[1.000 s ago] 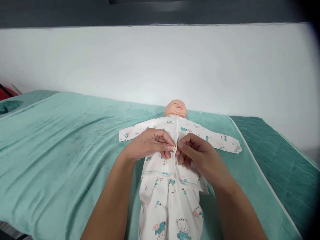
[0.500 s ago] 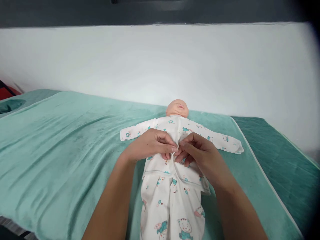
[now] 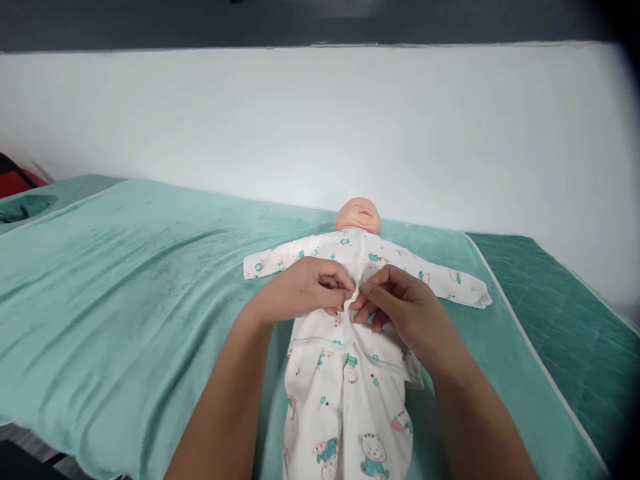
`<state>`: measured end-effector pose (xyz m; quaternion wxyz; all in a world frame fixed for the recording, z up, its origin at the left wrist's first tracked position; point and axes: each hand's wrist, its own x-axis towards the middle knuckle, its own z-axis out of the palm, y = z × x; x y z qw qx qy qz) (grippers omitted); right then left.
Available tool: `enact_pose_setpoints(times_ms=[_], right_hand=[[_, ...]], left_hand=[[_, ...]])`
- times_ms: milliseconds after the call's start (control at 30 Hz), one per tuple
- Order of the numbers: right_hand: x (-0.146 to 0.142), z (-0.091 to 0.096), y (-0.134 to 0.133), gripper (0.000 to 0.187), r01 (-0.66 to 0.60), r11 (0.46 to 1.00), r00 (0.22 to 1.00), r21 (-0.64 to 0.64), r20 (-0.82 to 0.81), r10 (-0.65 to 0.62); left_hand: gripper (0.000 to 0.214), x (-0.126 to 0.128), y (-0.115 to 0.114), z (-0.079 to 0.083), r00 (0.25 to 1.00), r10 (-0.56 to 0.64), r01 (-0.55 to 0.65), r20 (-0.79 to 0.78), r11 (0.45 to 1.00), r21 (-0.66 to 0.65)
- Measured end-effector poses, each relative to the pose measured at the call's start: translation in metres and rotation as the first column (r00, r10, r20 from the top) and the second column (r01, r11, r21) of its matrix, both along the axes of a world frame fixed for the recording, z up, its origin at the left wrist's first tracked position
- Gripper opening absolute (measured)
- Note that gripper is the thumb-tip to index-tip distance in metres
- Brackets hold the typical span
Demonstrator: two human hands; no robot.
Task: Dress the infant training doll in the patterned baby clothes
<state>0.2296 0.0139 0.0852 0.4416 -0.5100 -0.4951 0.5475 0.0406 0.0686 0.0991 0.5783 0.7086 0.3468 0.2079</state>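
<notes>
Pajama top (image 3: 320, 327) is pinched at its front opening: left hand (image 3: 306, 288) and right hand (image 3: 403, 303) each press thumb to forefinger on the fabric, the 2 grips just beside each other. Cartoon animals (image 3: 376, 258) dot it; the doll (image 3: 357, 215) wearing it lies face up on a teal blanket (image 3: 150, 300).

One doll (image 3: 357, 215) is lying on one pale green blanket (image 3: 150, 287) and is wearing one shirt (image 3: 317, 328) with two sleeves (image 3: 273, 261) and one pair of trousers (image 3: 360, 410). One left hand (image 3: 303, 288) and one right hand (image 3: 400, 299), two in all, are touching the shirt. One darker green sheet (image 3: 530, 287) is showing beyond the blanket's right edge.
</notes>
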Motion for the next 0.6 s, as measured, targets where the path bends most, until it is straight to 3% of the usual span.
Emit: enact_pose_setpoints(times_ms=[600], right_hand=[[0.0003,-0.0022,-0.0005,0.026,-0.019,1.0,1.0,-0.005,0.018,0.019]], left_hand=[[0.018,0.0004,0.0012,-0.0025,0.999,0.026,-0.026,0.026,1.0,0.01]])
